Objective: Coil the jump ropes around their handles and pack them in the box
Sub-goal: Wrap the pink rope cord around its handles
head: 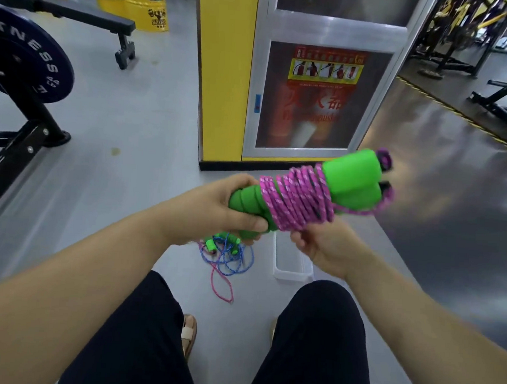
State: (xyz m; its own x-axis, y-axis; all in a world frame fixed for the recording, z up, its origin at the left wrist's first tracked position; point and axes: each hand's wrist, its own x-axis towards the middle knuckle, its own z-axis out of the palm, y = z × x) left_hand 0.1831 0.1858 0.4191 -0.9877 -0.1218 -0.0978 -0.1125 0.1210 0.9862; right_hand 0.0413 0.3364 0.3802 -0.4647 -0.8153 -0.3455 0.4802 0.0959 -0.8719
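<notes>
My left hand [230, 208] grips the near ends of two green jump-rope handles [353, 183] held side by side. A pink cord [296, 200] is coiled in many turns around their middle. My right hand [323, 246] is just under the coil and pinches the pink cord at its lower edge. A short loose loop of cord hangs by the far handle ends. On the floor below lie more jump ropes [225, 252], blue and pink cords tangled with small green handles. A clear plastic box [289, 262] stands on the floor to their right, partly hidden by my hands.
I am seated, my knees in dark trousers at the bottom of view. A yellow pillar with a glass-fronted cabinet [311, 100] stands ahead. A weight bench and plate rack [25, 68] are at the left, gym machines at the far right.
</notes>
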